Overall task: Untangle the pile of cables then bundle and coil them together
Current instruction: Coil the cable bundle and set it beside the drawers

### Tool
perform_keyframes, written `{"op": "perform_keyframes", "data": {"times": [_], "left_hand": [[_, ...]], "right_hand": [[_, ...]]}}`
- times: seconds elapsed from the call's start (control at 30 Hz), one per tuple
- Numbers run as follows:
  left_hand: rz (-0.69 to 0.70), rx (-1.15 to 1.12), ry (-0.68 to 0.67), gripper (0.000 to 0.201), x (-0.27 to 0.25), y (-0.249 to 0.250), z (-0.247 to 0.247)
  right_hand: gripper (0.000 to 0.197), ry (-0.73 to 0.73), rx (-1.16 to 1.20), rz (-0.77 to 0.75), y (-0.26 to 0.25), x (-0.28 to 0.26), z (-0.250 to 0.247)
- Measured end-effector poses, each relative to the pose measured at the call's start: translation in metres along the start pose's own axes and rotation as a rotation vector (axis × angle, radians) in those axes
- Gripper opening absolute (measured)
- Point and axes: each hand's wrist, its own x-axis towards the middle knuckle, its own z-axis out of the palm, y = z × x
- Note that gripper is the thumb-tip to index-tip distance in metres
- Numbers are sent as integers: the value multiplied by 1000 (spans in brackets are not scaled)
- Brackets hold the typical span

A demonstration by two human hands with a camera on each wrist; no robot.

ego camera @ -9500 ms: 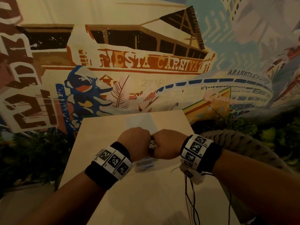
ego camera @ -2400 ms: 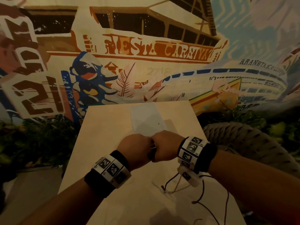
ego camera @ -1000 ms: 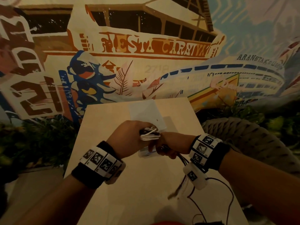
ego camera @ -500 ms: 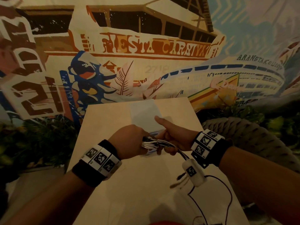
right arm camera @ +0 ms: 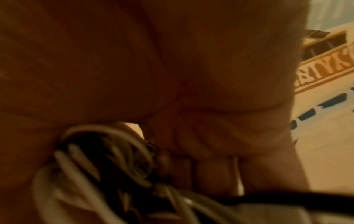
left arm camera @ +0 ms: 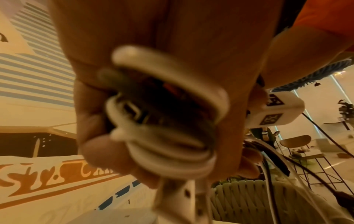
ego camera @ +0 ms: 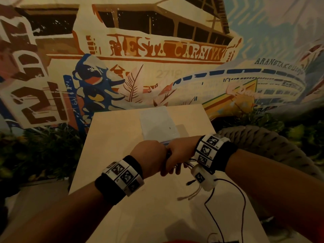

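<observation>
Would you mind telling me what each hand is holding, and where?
Left hand grips the coiled cable bundle around its loops; right hand grips the loose strands beside the coil.

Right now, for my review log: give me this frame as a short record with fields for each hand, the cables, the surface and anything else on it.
left hand: fingers curled round the coiled bundle of white and dark cables
right hand: pressed against the left, gripping the same bundle
loose ends: white and dark cable tails hang below the right wrist over the table
surface: light wooden table
other item: pale flat rectangular sheet lying beyond the hands
coil state: partly wound, tails still free
</observation>
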Motion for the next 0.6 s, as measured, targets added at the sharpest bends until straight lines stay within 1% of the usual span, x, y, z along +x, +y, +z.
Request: {"op": "perform_keyframes", "data": {"times": [0.1, 0.17, 0.2, 0.27, 0.3, 0.33, 0.4, 0.47, 0.53, 0.57, 0.6], "left_hand": [[16, -17, 1, 24, 1, 1, 6], [-10, -12, 4, 23, 1, -3, 8], [-21, -16, 21, 24, 0, -5, 8], [-33, -53, 98, 28, -4, -8, 8], [-36, -73, 136, 30, -5, -10, 8], [-37, -81, 147, 29, -6, -11, 8], [-40, -76, 87, 18, -7, -11, 9], [-29, -61, 28, 17, -6, -10, 10], [16, -10, 13, 21, -5, -6, 6], [38, 19, 5, 22, -5, -4, 3], [51, 40, 1, 22, -5, -3, 1]], "right_hand": [[21, 37, -97, 72, -7, 8, 11], [18, 90, -168, 83, -9, 11, 17], [22, 112, -197, 77, -10, 11, 17], [33, 139, -195, 59, -10, 9, 17], [34, 137, -181, 54, -9, 7, 15], [32, 124, -178, 60, -8, 6, 15], [25, 105, -195, 83, -7, 7, 14], [16, 77, -146, 82, -8, 6, 13], [26, 20, -37, 82, -10, 5, 12], [28, 3, -20, 100, -13, 7, 12], [26, -2, -59, 125, -15, 11, 14]]}}
